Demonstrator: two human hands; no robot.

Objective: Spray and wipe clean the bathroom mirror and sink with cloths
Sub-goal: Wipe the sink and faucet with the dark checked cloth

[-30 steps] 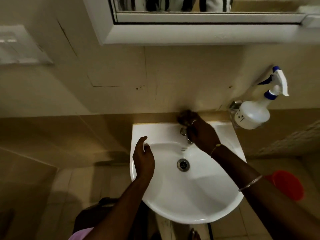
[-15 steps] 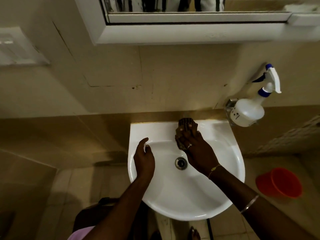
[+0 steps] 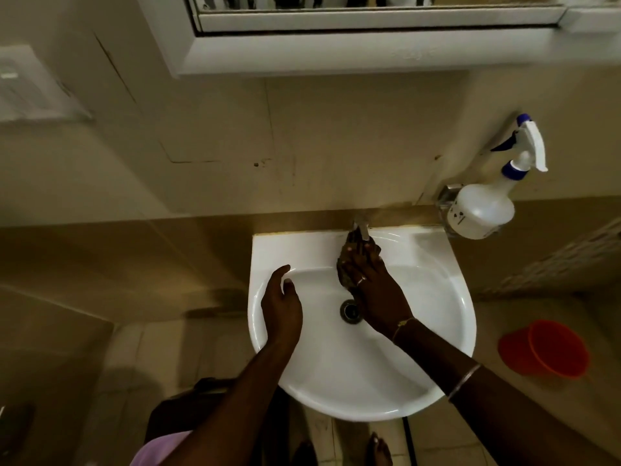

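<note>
From the head view we look down on a white sink [image 3: 450, 317] set against a beige wall. Our right hand [image 3: 376, 290] reaches across the basin to its back slope. Its fingers [image 3: 364, 252] are stretched out fairly straight and laid over a dark cloth [image 3: 344, 269], pressing it against the porcelain rather than closing around it. The cloth lies under the fingers and palm, and a bunched part shows on the left side of the hand. The fingertips and the upper end of the cloth sit just below the tap [image 3: 361, 228], touching or nearly touching its base; we cannot tell which. The drain [image 3: 351, 311] lies just beside the heel of this hand, nearer to us. Our left hand [image 3: 280, 306] rests on the left inner wall of the basin with its fingers loose and thumb raised, holding nothing, well apart from the cloth. A white spray bottle [image 3: 480, 211] with a blue-tipped trigger sits in a wall holder just right of the sink's back corner. The lower edge of the mirror [image 3: 369, 3] runs along the top of the view. A red bucket [image 3: 551, 349] stands on the floor to the right.
</note>
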